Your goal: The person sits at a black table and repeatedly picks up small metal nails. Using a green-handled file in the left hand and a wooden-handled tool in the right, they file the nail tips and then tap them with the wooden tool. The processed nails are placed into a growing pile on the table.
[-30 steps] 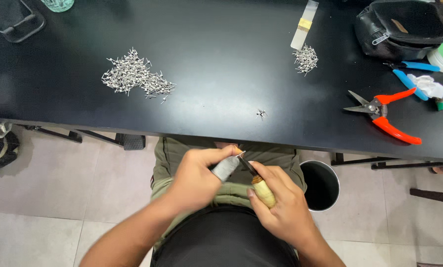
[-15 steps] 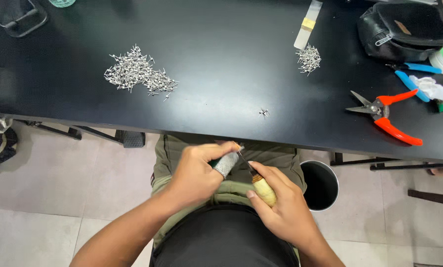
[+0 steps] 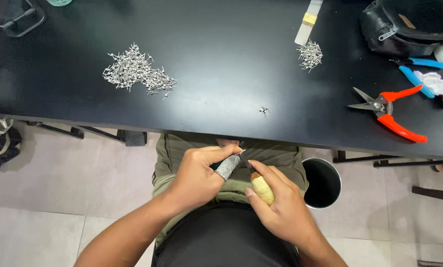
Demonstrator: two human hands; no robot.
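Observation:
Both hands work over my lap, below the edge of the black table (image 3: 221, 59). My left hand (image 3: 196, 175) wears a grey fabric thumb guard (image 3: 227, 168) and pinches a tiny piece with an orange tip at its fingertips. My right hand (image 3: 278, 205) grips a small knife by its pale wooden handle (image 3: 262, 189); the short dark blade points up toward the left thumb, touching or nearly touching the small piece. On the table lie a large pile of small silver metal pieces (image 3: 135, 74), a smaller pile (image 3: 309, 54) and a few loose ones (image 3: 264, 111).
Red-handled snips (image 3: 389, 111) and blue-handled pliers (image 3: 419, 69) lie at the table's right, by a black pouch (image 3: 409, 22) and a white wad. A pale strip (image 3: 308, 17) lies at the far edge. A round black bin (image 3: 321, 183) stands on the tiled floor beside my right leg.
The hands stay in my lap with only small shifts; the knife blade sits closer to the left thumb. The view has drifted slightly.

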